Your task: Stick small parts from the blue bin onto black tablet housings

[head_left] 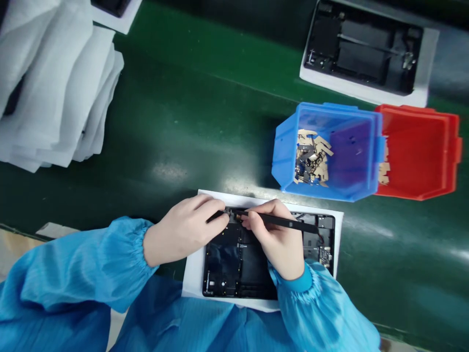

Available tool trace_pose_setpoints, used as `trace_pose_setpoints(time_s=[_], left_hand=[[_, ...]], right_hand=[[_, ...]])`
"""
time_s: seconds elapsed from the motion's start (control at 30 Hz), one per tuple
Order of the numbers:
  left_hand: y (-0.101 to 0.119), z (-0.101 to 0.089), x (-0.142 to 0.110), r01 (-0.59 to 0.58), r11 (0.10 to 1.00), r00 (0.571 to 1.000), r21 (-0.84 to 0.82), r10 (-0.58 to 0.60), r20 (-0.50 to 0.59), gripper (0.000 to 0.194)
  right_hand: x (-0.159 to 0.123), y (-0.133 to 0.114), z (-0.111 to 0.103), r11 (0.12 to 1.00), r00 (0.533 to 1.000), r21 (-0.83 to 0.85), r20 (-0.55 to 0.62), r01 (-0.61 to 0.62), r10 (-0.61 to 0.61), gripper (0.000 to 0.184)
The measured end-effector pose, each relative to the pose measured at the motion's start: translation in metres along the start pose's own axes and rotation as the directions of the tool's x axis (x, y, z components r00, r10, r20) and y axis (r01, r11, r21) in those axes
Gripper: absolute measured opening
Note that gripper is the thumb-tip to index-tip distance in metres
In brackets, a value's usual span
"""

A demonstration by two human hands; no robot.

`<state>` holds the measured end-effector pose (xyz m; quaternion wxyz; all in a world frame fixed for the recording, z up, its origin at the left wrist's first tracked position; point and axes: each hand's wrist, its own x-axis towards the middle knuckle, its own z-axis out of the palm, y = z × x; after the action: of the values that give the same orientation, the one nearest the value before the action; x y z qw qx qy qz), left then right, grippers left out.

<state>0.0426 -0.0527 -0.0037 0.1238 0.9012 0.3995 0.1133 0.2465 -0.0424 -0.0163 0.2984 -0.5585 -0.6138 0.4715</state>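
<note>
An opened black tablet (256, 269) lies on a white foam sheet (193, 274) in front of me, its inner boards and parts showing. In my right hand (280, 239) is a pair of black tweezers (289, 222), held like a pen, tips pointing left at the tablet's far edge. My left hand (186, 227) rests over the tablet's far left corner, thumb and fingers bent together close to the tweezer tips. Whatever lies between those left fingertips is too small and covered to make out.
A blue bin (340, 161) with small tan and black pieces stands beyond the tablet on the right, beside a red bin (421, 151). Another opened tablet (366, 54) lies on foam farther back. White foam sheets (69, 88) are piled on the left of the green table (183, 122).
</note>
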Motion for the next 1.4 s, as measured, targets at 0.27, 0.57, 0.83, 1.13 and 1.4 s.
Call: trace_pose_setpoints(time_s=[0.27,0.57,0.83,1.13,1.4], left_hand=[[-0.0019,-0.0022,0.0017,-0.033,0.999,0.999,-0.012,0.033,-0.038,0.019],[-0.0078,-0.0038,0.0023,0.061,0.970,0.997,-0.237,-0.070,-0.029,0.022],[-0.0074,-0.0037,0.0027,0.044,0.977,0.998,-0.207,-0.053,-0.038,0.023],[-0.0073,-0.0029,0.0027,0.035,0.979,0.999,-0.201,-0.042,-0.033,0.022],[-0.0082,-0.0027,0.0023,0.019,0.983,0.999,-0.181,-0.024,-0.025,0.020]], right_hand=[[0.0016,-0.0034,-0.0006,0.994,0.999,0.107,-0.029,-0.029,0.032,0.011],[0.0027,-0.0041,-0.0002,0.999,1.000,0.047,-0.006,0.005,-0.005,0.010],[0.0031,-0.0069,0.0014,0.995,1.000,0.097,0.013,-0.013,0.012,0.009],[0.0027,-0.0059,0.0015,0.995,1.000,0.092,0.004,-0.025,0.024,0.010],[0.0025,-0.0053,0.0017,0.997,1.000,0.068,0.012,-0.021,0.020,0.010]])
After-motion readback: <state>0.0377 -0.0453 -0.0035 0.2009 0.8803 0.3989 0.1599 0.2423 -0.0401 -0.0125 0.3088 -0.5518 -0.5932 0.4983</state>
